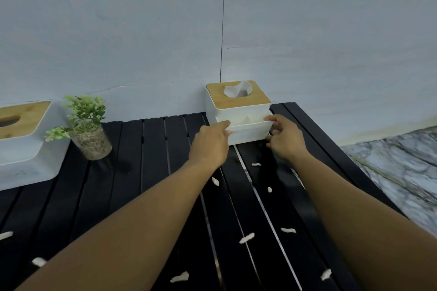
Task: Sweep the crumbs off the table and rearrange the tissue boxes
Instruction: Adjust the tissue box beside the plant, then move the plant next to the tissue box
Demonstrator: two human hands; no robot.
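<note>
A white tissue box with a wooden lid (238,101) stands at the table's far edge by the wall, a tissue poking out of its slot and an open front tray with compartments. My left hand (209,143) grips the tray's left front corner, and my right hand (285,137) grips its right front corner. A second white tissue box with a wooden lid (21,139) stands at the far left, partly cut off. Several white crumbs (247,237) lie scattered over the black slatted table (132,172), between and around my forearms.
A small green plant in a glass jar of pebbles (88,130) stands between the two boxes. A pale wall runs right behind the table. The table's right edge drops to a marbled floor (402,168).
</note>
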